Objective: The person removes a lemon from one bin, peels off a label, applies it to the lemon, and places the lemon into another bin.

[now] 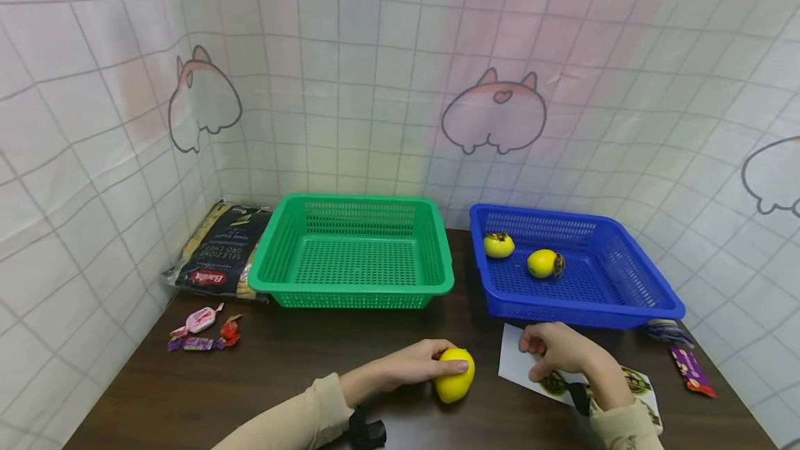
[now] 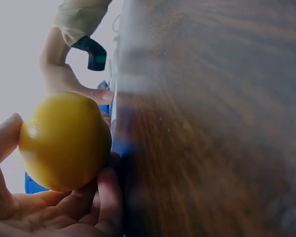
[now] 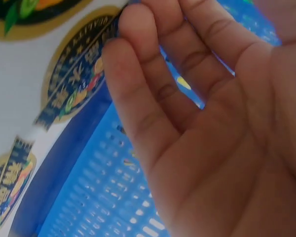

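Observation:
In the head view my left hand (image 1: 415,364) holds a yellow lemon (image 1: 455,384) close over the dark table. Its thumb and fingers wrap the fruit from opposite sides, and the left wrist view shows the lemon (image 2: 64,140) with smooth, bare skin on this side. To the right, my right hand (image 1: 565,351) hovers over a white sheet of stickers (image 1: 515,361) with round black-and-gold labels. Its fingers bend loosely, thumb and fingertips apart. Seen from the right wrist, the fingertips (image 3: 121,59) overlap one label (image 3: 79,69); nothing shows in the palm.
A blue basket (image 1: 587,307) behind the sheet contains two lemons (image 1: 542,264) bearing dark labels. Left of it stands a green basket (image 1: 350,288), beside a black pasta bag (image 1: 219,248). Wrapped candies (image 1: 200,321) lie at left, a purple snack packet (image 1: 692,370) at right. Grid-patterned cloth encloses the table.

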`<control>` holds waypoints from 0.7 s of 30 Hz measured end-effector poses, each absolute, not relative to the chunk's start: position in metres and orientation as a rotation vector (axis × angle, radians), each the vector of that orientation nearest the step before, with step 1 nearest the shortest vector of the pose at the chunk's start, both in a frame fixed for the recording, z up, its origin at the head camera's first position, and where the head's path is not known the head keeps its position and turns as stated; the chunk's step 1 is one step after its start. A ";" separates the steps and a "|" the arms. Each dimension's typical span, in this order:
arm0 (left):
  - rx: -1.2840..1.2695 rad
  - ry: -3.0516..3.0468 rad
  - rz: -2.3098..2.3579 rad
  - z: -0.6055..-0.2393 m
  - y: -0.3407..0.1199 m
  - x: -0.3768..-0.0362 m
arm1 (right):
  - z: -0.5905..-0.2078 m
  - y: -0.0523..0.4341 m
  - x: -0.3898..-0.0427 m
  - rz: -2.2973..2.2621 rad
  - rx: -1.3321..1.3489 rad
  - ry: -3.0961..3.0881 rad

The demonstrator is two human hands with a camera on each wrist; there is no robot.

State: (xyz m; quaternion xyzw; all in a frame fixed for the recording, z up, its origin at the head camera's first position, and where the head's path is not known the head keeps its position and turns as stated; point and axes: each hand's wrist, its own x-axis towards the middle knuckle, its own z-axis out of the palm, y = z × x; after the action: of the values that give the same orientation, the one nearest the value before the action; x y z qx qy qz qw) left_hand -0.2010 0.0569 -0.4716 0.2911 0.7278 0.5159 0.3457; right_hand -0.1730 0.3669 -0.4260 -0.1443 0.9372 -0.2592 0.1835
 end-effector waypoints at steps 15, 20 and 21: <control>0.759 1.888 1.330 -0.471 0.056 -0.201 | -0.430 0.358 -0.173 -0.633 -0.466 2.664; 0.761 1.879 1.327 -0.473 0.056 -0.202 | -0.430 0.359 -0.174 -0.658 -0.471 2.648; 0.760 1.878 1.326 -0.473 0.056 -0.202 | -0.430 0.359 -0.174 -0.666 -0.466 2.644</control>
State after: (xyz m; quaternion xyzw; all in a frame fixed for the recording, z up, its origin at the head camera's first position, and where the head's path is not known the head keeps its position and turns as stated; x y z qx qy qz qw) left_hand -0.2024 0.0555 -0.4730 0.2939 0.7258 0.5125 0.3525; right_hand -0.1742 0.3586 -0.4297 -0.1656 0.9390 -0.2366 0.1866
